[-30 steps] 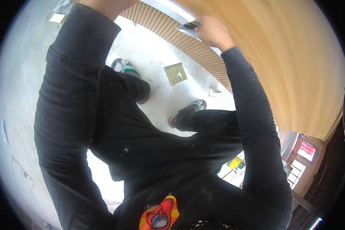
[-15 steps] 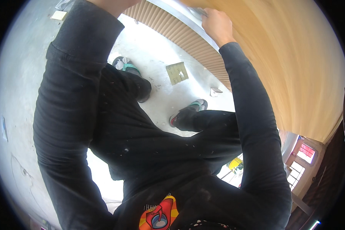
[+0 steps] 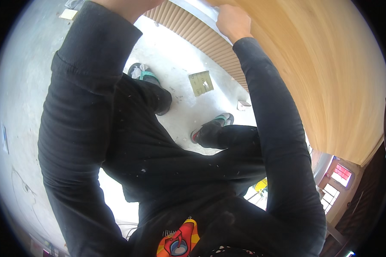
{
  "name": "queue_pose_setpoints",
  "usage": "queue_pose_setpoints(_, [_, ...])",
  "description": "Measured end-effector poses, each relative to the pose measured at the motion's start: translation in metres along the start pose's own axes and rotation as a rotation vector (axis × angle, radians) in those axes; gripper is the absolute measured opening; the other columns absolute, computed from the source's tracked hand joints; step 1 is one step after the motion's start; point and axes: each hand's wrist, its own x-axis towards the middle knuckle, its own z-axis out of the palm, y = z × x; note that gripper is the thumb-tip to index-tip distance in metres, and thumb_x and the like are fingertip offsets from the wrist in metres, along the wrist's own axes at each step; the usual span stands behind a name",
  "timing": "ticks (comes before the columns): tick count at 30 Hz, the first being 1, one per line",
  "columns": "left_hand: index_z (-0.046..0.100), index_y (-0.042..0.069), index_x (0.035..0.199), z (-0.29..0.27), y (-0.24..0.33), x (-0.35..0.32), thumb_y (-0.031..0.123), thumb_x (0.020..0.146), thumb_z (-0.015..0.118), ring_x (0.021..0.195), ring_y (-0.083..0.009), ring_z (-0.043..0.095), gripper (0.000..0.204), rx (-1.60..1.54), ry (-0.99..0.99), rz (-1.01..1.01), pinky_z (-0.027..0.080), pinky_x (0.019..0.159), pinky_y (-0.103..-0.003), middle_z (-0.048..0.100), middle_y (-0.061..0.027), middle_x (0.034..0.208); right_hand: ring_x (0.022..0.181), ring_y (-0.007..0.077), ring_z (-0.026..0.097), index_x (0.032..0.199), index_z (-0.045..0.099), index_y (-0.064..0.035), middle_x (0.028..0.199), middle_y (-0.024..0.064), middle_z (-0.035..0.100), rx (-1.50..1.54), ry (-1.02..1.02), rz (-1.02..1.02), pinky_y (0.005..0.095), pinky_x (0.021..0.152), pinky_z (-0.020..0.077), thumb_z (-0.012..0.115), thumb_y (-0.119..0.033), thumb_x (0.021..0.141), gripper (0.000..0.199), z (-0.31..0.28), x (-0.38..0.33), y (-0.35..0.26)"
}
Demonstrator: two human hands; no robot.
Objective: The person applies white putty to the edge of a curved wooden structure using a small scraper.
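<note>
Grey floor point(image 3: 19, 103): it spread across the left side, with a thin cord point(image 3: 26, 187) lying on the near left part.
Pale card point(image 3: 68, 14): I saw it flat at the far left.
Left hand point(image 3: 132, 5): only its wrist end showed past the dark cuff; the fingers were out of sight, so I couldn't tell what grip they had.
Left shoe point(image 3: 143, 73): planted on the floor, a green band across it.
Ribbed tan strip point(image 3: 201, 37): it curved from the far middle down toward the right forearm.
Brown sheet point(image 3: 200, 83): flat on the floor between the feet and the strip.
Right shoe point(image 3: 223, 120): nearer than the sheet, also green-banded.
Thin piece point(image 3: 216, 8): a sliver poked from the right fist, at the far edge of the wood.
Right hand point(image 3: 233, 21): fingers curled in, grasping that piece, most of it hidden.
Small white box point(image 3: 243, 105): just left of the right sleeve.
Wood-grain panel point(image 3: 319, 73): it filled the far right.
</note>
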Motion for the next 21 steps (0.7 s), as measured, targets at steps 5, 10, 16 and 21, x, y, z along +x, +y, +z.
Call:
queue_pose_setpoints(5, [0.056,-0.004,0.109,0.015,0.015,-0.004,0.016,0.103,0.042,0.083,-0.0176,0.065,0.024,0.070,0.136,-0.164,0.053,0.070,-0.031,0.064,-0.0097,0.097,0.102,0.0355,0.068,0.120,0.072,-0.0117,0.108,0.0179,0.072,0.014,-0.090,0.007,0.0458,0.090,0.0520,0.055,-0.012,0.089,0.035,-0.009,0.003,0.010])
queue_pose_setpoints(10, [0.055,-0.005,0.112,0.002,0.001,-0.006,0.016,0.104,0.042,0.086,-0.0177,0.066,0.026,-0.004,0.003,-0.013,0.053,0.073,-0.032,0.064,-0.0103,0.100,0.102,0.0354,0.067,0.118,0.073,-0.0129,0.107,0.0170,0.072,0.082,-0.223,-0.072,0.0453,0.089,0.0521,0.060,-0.017,0.089,0.032,-0.028,-0.015,0.022])
queue_pose_setpoints(16, [0.054,-0.007,0.117,0.006,0.004,-0.002,0.017,0.105,0.043,0.090,-0.0203,0.066,0.029,-0.072,0.061,-0.041,0.053,0.080,-0.034,0.065,-0.0126,0.105,0.101,0.0364,0.067,0.116,0.073,-0.0120,0.105,0.0167,0.073,0.104,-0.096,0.003,0.0453,0.088,0.0527,0.062,-0.021,0.090,0.029,-0.047,-0.045,0.059])
queue_pose_setpoints(21, [0.053,-0.008,0.118,0.003,-0.004,-0.004,0.016,0.105,0.044,0.093,-0.0225,0.066,0.029,-0.108,0.029,0.027,0.054,0.085,-0.035,0.065,-0.0148,0.107,0.095,0.0367,0.069,0.116,0.073,-0.0113,0.101,0.0199,0.072,0.034,-0.038,0.034,0.0463,0.086,0.0537,0.058,-0.018,0.091,0.029,-0.035,-0.054,0.072])
